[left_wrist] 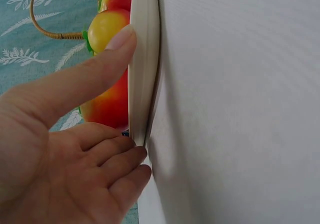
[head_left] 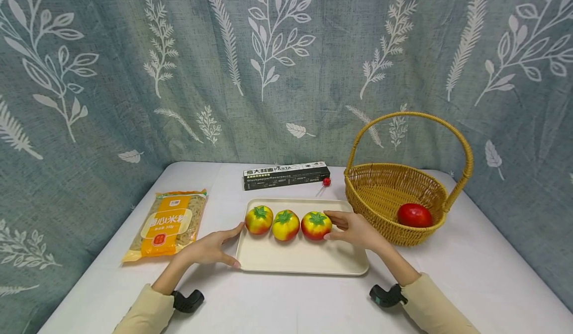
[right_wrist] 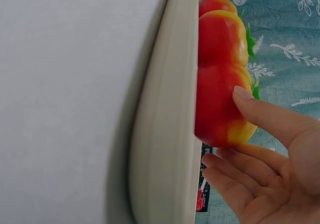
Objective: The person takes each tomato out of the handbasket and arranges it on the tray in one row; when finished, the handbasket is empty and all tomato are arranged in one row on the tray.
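Note:
A cream tray (head_left: pixel 300 264) holds three yellow-and-red tomatoes with green leafy tops: the left tomato (head_left: pixel 258 220), the middle tomato (head_left: pixel 285 225) and the right tomato (head_left: pixel 316 226). My left hand (head_left: pixel 209 247) is at the tray's left edge, thumb near the front corner and fingers farther back; in the left wrist view its fingertips (left_wrist: pixel 142 154) meet the rim. Over the tray's right part, my right hand (head_left: pixel 355 229) pinches the right tomato, with its thumb on the near side and fingers on the far side. The right wrist view shows the thumb (right_wrist: pixel 244 94) against the skin.
Right of the tray stands a wicker basket (head_left: pixel 367 202) with a tall handle and a red fruit (head_left: pixel 414 215) inside. Behind lie a black pasta box (head_left: pixel 286 176) and a small red-headed stick (head_left: pixel 327 182). A noodle bag (head_left: pixel 169 223) lies at left on the white table (head_left: pixel 286 304).

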Demonstrator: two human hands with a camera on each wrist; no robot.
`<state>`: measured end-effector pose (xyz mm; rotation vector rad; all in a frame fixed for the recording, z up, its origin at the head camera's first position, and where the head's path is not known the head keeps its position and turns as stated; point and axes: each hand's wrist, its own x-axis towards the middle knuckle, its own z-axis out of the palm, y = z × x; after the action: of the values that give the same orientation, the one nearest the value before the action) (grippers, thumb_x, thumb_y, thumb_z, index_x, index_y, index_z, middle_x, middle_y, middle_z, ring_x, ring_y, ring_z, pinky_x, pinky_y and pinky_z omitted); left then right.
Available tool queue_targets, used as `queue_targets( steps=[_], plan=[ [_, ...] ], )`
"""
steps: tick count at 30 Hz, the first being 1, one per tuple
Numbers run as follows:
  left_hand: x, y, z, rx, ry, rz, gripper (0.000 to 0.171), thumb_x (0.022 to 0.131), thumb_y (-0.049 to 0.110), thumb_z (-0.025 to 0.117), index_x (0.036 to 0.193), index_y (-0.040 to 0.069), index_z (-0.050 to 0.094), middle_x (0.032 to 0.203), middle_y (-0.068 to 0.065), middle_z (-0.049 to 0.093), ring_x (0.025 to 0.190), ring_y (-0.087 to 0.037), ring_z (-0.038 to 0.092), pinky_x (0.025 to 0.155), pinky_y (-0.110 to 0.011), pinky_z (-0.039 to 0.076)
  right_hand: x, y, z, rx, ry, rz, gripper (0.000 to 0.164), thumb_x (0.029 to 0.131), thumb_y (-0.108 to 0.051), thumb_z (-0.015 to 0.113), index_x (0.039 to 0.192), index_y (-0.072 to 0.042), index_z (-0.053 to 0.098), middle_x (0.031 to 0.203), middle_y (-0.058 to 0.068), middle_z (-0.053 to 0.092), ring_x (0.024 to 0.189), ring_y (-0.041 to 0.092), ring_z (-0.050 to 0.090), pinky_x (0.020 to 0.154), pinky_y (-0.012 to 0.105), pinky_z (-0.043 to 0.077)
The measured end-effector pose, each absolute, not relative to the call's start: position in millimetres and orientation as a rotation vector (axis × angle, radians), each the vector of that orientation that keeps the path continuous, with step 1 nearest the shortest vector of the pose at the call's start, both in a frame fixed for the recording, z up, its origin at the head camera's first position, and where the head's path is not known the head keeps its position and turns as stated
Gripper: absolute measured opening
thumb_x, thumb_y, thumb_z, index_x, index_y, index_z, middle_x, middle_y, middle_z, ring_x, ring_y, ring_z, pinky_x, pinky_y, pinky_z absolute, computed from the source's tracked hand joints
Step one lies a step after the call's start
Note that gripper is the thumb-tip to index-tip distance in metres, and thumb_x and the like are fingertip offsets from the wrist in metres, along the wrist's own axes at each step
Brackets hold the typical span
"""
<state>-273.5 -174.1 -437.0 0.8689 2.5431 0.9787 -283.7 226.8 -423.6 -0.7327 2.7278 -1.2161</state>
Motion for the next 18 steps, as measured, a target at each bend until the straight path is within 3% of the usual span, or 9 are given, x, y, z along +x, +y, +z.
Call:
queue_targets(
  steps=[11, 18],
  plan=[
    [-274.6, -173.9, -438.2, 0.864, 2.539, 0.981, 0.102, 0.074, 0.031, 0.084, 0.148, -0.007, 0.024, 0.152, -0.025, 0.027, 0.139, -0.041, 0.025, 0.113, -0.054, 0.023, -283.9, 229.3, -417.6, -0.811, 2.746, -1.219, 0.061, 0.083, -0.013, 0.076, 0.133, 0.009, 0.051, 0.132, 0.024, 0.055, 0.117, 0.039, 0.057, 0.095, 0.042, 0.049],
    [-274.2, -173.4, -438.4, 0.863, 2.540, 0.979, 0.102, 0.074, 0.030, 0.084, 0.148, -0.007, 0.024, 0.151, -0.026, 0.027, 0.139, -0.042, 0.026, 0.113, -0.054, 0.023, -282.5, 232.5, -409.4, -0.799, 2.765, -1.225, 0.062, 0.082, -0.018, 0.078, 0.134, 0.005, 0.053, 0.134, 0.023, 0.054, 0.119, 0.038, 0.055, 0.096, 0.043, 0.048]
  ],
)
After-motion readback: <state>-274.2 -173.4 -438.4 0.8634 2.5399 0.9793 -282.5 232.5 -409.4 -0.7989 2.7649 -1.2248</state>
